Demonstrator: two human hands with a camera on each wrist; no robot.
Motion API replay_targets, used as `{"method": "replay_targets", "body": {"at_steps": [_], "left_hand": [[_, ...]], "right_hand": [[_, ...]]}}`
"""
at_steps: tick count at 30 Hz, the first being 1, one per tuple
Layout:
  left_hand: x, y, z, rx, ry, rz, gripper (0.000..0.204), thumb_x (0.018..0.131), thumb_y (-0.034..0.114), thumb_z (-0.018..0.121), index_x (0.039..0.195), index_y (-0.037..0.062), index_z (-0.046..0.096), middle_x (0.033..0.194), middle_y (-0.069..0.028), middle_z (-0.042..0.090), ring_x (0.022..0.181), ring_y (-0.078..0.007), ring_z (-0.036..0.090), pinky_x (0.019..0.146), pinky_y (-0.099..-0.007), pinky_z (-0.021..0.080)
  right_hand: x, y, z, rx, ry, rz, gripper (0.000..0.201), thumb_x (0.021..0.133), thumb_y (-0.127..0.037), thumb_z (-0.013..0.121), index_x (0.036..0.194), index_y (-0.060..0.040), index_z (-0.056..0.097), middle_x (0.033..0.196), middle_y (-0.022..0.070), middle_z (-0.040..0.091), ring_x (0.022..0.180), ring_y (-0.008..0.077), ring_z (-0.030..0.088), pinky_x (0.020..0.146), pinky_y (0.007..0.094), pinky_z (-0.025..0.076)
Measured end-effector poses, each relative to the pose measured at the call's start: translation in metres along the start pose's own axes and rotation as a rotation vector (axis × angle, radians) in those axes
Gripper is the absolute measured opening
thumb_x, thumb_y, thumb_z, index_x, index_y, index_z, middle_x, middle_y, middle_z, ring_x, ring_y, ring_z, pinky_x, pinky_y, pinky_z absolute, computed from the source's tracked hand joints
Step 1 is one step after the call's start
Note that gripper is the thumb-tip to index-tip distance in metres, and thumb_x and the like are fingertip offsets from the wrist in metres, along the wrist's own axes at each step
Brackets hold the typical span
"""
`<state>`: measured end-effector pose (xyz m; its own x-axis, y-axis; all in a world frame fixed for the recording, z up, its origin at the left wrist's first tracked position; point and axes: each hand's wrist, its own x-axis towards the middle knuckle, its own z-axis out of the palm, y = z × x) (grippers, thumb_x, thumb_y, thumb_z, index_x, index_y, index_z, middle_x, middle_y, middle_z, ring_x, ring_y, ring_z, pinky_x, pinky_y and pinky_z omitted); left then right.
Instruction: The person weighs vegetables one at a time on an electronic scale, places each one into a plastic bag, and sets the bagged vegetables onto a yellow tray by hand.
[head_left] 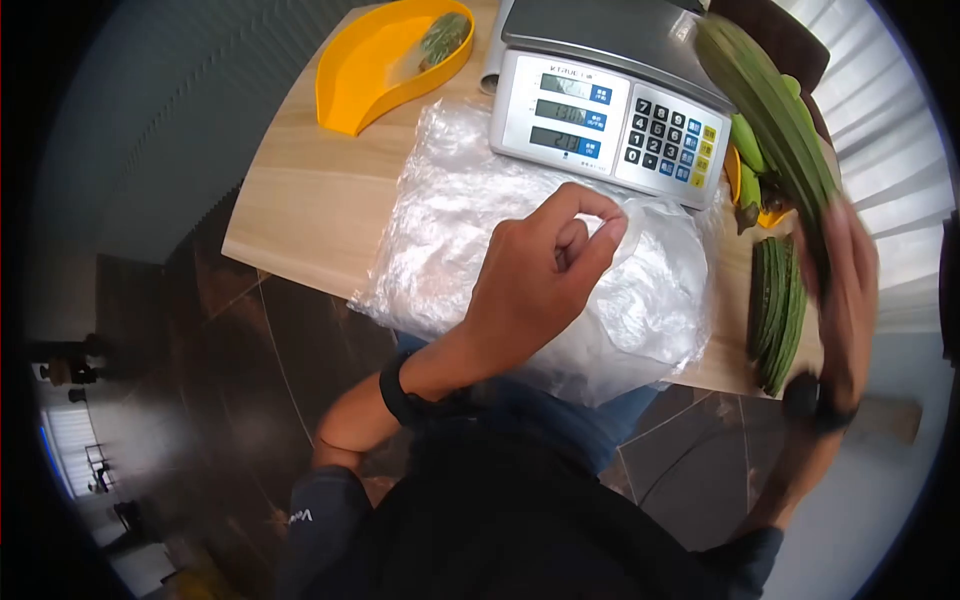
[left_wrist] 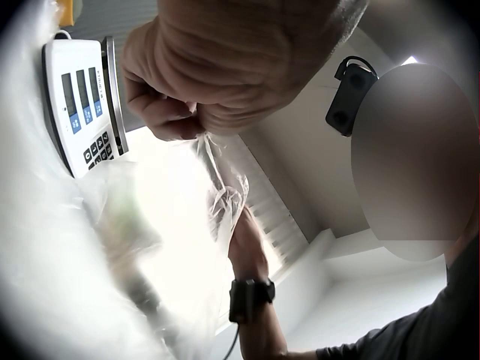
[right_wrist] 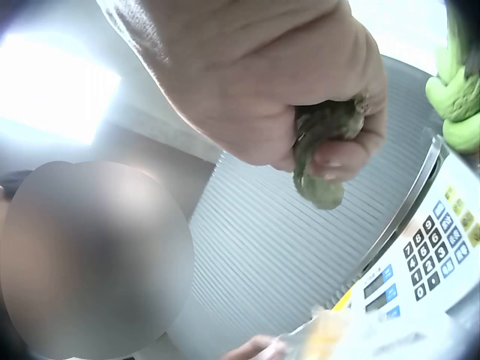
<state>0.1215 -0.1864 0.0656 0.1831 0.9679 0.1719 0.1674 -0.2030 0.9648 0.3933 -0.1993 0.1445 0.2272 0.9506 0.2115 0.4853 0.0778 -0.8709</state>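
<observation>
My left hand [head_left: 540,275] pinches the clear plastic bag [head_left: 440,230] between thumb and curled fingers, in front of the scale [head_left: 600,120]; in the left wrist view, thin film [left_wrist: 217,169] hangs from the left hand [left_wrist: 225,67]. At the right, my right hand [head_left: 848,290] grips the lower end of a long green gourd [head_left: 765,100], which slants up beside the scale's metal plate [head_left: 620,30]. The right wrist view has the right hand [right_wrist: 277,90] curled round the gourd's end [right_wrist: 322,187]. Whether the gourd touches the plate, I cannot tell.
A yellow scoop-shaped tray [head_left: 350,85] with a greenish item in it stands at the back left. Right of the scale lie green vegetables [head_left: 748,150] and a bundle of long green pods [head_left: 775,320] near the table's right edge. A dark chair back stands behind.
</observation>
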Motion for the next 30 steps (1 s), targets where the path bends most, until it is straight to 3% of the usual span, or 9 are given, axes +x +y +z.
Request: {"method": "replay_targets", "body": {"at_steps": [5, 11, 13, 15, 17, 20, 26, 29, 30], "left_hand": [[0.000, 0.018, 0.011, 0.050, -0.101, 0.160, 0.010, 0.098, 0.012, 0.069, 0.104, 0.0044, 0.067, 0.052, 0.0063, 0.043, 0.048, -0.0001, 0.033, 0.046, -0.0242, 0.022], [-0.021, 0.048, 0.033, 0.215, -0.307, 0.424, 0.010, 0.094, 0.011, 0.070, 0.103, 0.0075, 0.066, 0.060, -0.0024, 0.055, 0.046, -0.0124, 0.052, 0.044, -0.0296, 0.039], [-0.033, 0.048, 0.039, 0.190, -0.330, 0.467, 0.011, 0.093, 0.012, 0.071, 0.103, 0.0082, 0.066, 0.069, -0.0040, 0.060, 0.051, -0.0166, 0.059, 0.046, -0.0311, 0.045], [-0.048, 0.054, 0.043, 0.218, -0.337, 0.518, 0.011, 0.093, 0.011, 0.070, 0.103, 0.0083, 0.065, 0.079, -0.0052, 0.063, 0.057, -0.0205, 0.064, 0.049, -0.0321, 0.049], [-0.067, 0.053, 0.048, 0.279, -0.370, 0.545, 0.015, 0.091, 0.010, 0.071, 0.105, 0.0064, 0.065, 0.088, -0.0069, 0.065, 0.064, -0.0243, 0.067, 0.053, -0.0329, 0.053], [-0.090, 0.051, 0.062, 0.105, -0.407, 0.536, 0.018, 0.087, 0.008, 0.070, 0.103, 0.0063, 0.064, 0.083, -0.0084, 0.064, 0.063, -0.0243, 0.066, 0.054, -0.0343, 0.053], [-0.102, 0.048, 0.083, 0.078, -0.298, 0.583, 0.020, 0.079, 0.005, 0.067, 0.099, 0.0082, 0.062, 0.070, -0.0086, 0.058, 0.062, -0.0245, 0.066, 0.051, -0.0363, 0.050], [-0.071, 0.046, 0.047, 0.477, -0.229, 0.590, 0.015, 0.086, 0.007, 0.067, 0.100, 0.0075, 0.064, 0.072, -0.0099, 0.062, 0.059, -0.0202, 0.064, 0.052, -0.0328, 0.049], [-0.063, 0.050, 0.033, 0.279, -0.247, 0.434, 0.013, 0.089, 0.008, 0.067, 0.102, 0.0071, 0.065, 0.073, -0.0093, 0.065, 0.059, -0.0168, 0.063, 0.052, -0.0309, 0.048]], "right_hand": [[-0.142, 0.003, -0.083, -0.061, -0.224, 0.353, 0.054, 0.097, -0.048, 0.062, 0.113, 0.0039, 0.065, 0.078, 0.0050, 0.065, 0.062, 0.0081, 0.054, 0.055, 0.0216, 0.038], [-0.141, -0.002, -0.006, 0.110, -0.475, 0.506, 0.034, 0.103, -0.021, 0.058, 0.125, 0.0039, 0.062, 0.083, 0.0063, 0.065, 0.073, 0.0131, 0.062, 0.067, 0.0265, 0.048], [-0.145, 0.035, 0.025, 0.193, -0.446, 0.196, 0.033, 0.104, -0.018, 0.055, 0.129, 0.0022, 0.060, 0.088, 0.0056, 0.065, 0.077, 0.0114, 0.061, 0.069, 0.0251, 0.047], [-0.140, 0.050, 0.055, 0.398, -0.423, 0.217, 0.032, 0.106, -0.018, 0.054, 0.131, 0.0007, 0.060, 0.091, 0.0042, 0.065, 0.079, 0.0094, 0.059, 0.069, 0.0241, 0.046], [-0.125, 0.039, 0.089, 0.727, -0.396, 0.579, 0.033, 0.107, -0.022, 0.054, 0.131, -0.0005, 0.060, 0.093, 0.0021, 0.063, 0.080, 0.0069, 0.055, 0.069, 0.0234, 0.044], [-0.103, 0.023, 0.105, 0.339, -0.576, 0.374, 0.033, 0.108, -0.024, 0.054, 0.131, -0.0015, 0.060, 0.092, -0.0003, 0.062, 0.076, 0.0051, 0.050, 0.066, 0.0236, 0.043], [-0.107, 0.017, 0.134, 0.463, -0.535, 0.326, 0.031, 0.108, -0.028, 0.051, 0.120, -0.0031, 0.064, 0.078, -0.0034, 0.057, 0.069, 0.0038, 0.047, 0.063, 0.0195, 0.037], [-0.126, 0.015, 0.112, 0.471, -0.414, 0.314, 0.037, 0.105, -0.022, 0.057, 0.135, 0.0002, 0.059, 0.103, 0.0060, 0.069, 0.087, 0.0109, 0.061, 0.080, 0.0283, 0.050], [-0.133, 0.022, 0.098, 0.209, -0.352, 0.088, 0.038, 0.105, -0.023, 0.057, 0.135, 0.0009, 0.059, 0.105, 0.0078, 0.069, 0.091, 0.0129, 0.063, 0.083, 0.0298, 0.051]]}}
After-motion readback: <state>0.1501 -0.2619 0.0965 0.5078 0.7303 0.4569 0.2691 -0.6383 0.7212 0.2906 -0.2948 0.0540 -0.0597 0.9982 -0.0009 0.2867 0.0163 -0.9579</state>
